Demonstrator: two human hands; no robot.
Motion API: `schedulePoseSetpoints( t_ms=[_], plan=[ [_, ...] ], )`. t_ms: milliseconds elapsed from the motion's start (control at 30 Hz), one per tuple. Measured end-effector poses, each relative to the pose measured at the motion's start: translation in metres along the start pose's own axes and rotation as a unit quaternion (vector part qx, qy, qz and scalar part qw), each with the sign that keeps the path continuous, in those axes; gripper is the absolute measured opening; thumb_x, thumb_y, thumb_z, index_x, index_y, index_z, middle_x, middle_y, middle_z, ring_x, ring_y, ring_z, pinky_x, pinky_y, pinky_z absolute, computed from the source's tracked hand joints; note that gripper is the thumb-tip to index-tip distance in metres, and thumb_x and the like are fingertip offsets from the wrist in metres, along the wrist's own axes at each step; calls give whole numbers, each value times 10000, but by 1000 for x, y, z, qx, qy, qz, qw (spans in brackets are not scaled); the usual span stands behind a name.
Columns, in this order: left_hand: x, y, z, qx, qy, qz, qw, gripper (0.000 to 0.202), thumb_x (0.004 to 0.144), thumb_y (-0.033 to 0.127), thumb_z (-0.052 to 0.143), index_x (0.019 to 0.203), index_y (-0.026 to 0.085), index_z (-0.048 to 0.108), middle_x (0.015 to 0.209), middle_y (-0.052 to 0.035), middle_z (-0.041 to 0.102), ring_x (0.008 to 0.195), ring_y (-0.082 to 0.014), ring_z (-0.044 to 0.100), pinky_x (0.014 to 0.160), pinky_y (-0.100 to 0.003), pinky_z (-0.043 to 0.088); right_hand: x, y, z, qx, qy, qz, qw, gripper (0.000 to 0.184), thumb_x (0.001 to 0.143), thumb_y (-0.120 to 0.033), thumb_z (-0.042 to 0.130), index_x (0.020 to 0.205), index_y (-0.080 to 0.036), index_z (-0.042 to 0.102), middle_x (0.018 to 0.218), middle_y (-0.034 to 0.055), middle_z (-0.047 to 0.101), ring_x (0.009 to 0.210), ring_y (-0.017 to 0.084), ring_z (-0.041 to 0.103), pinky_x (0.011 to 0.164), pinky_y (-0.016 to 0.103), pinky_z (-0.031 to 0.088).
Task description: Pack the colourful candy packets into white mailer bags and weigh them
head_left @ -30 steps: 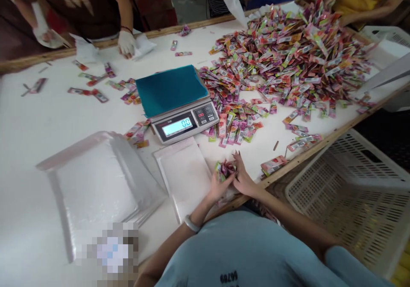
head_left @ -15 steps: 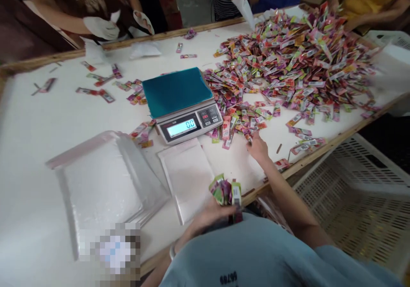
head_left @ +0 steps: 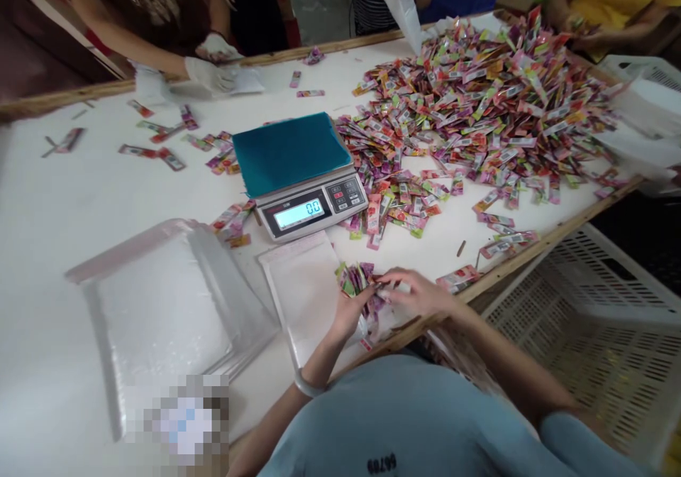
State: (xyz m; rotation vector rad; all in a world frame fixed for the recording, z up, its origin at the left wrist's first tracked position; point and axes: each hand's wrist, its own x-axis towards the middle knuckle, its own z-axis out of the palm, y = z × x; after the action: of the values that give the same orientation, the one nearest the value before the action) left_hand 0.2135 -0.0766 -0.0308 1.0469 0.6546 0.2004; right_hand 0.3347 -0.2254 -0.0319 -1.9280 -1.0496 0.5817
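Note:
My left hand (head_left: 351,311) is closed around a bunch of small colourful stick packets (head_left: 352,278), green and purple, above the table's front edge. My right hand (head_left: 418,294) meets the bunch from the right, its fingers bent and pinching at the packets there. How many packets it grips is hidden. Behind my hands stands a digital scale (head_left: 313,207) with a teal plate, its display reading 0.0. A clear plastic bag (head_left: 292,285) lies flat just left of my hands. Loose packets (head_left: 409,214) lie to the right of the scale.
A large heap of packets (head_left: 479,108) covers the back right of the table. A stack of clear bags (head_left: 164,306) lies at left. White plastic crates (head_left: 574,321) stand below the right edge. Across the table, gloved hands (head_left: 210,74) of a co-worker touch a white bag.
My right hand has drawn back from the loose packets to the bunch in my left hand. My left hand has risen slightly forward. The gloved co-worker's hands have moved down to a bag.

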Motion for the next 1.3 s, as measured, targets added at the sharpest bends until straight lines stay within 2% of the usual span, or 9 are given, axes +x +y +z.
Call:
schedulePoseSetpoints(
  t_ms=[167,367,533,667,800,900,1000,1167,1300],
  plan=[
    [-3,9,-9,-2,17,24,1000,657,615,249,868,1239,249,662,798,30,739,752,-181,725,825,-332,576,64,43,-55,-271,185,137,935,370,940,-272,609,1263,-92,634,1273,254,638,1303,418,528,1134,668,392],
    [-4,1,-17,24,18,1,1000,437,585,262,892,994,206,748,816,5,750,768,-170,702,826,-312,563,9,56,-29,-270,119,100,950,357,933,-91,387,1189,-170,622,1270,191,676,1251,329,600,1099,530,485],
    [-2,-4,-17,33,12,-31,999,307,576,321,904,807,176,763,829,-53,782,806,-221,727,852,-358,566,-7,59,-96,-225,191,135,946,426,972,-195,382,1395,-143,405,1282,219,655,1154,314,663,969,471,544],
    [-1,-2,-14,35,15,-29,999,307,566,312,906,803,174,769,823,-49,784,804,-219,727,832,-345,565,34,57,-138,-219,157,314,910,477,958,-475,572,1274,-124,506,1101,206,722,1027,336,700,873,415,547],
    [-2,-2,-14,32,28,-24,999,293,571,300,896,804,175,769,815,-38,778,787,-203,721,821,-331,563,70,54,-119,-285,116,421,853,622,901,-692,618,1084,-97,625,1108,276,699,1126,401,681,929,441,525],
    [-4,-2,-19,34,30,-25,999,308,564,299,902,809,173,765,822,-43,780,795,-209,726,831,-338,565,76,57,-94,-295,144,427,843,761,801,-673,754,1219,-65,565,1273,329,615,1251,451,607,1032,509,486],
    [-5,-1,-23,48,21,-23,998,321,587,321,897,840,174,766,855,-54,788,829,-226,734,855,-356,570,65,64,-86,-210,178,433,858,731,823,-541,765,1294,-59,479,1329,355,564,1253,466,604,1038,550,489],
    [3,-6,-17,81,-22,5,996,303,643,366,859,864,183,762,891,-70,792,857,-238,737,883,-384,572,35,61,-84,-109,166,413,889,524,801,-179,667,1278,-116,460,1013,168,712,946,336,728,865,456,591],
    [10,-18,-9,105,-34,27,994,352,672,421,851,915,181,767,983,-112,790,945,-279,737,955,-436,564,7,33,-32,29,127,288,949,359,890,-280,557,1240,-209,520,883,49,704,729,238,713,659,384,631]
  ],
)
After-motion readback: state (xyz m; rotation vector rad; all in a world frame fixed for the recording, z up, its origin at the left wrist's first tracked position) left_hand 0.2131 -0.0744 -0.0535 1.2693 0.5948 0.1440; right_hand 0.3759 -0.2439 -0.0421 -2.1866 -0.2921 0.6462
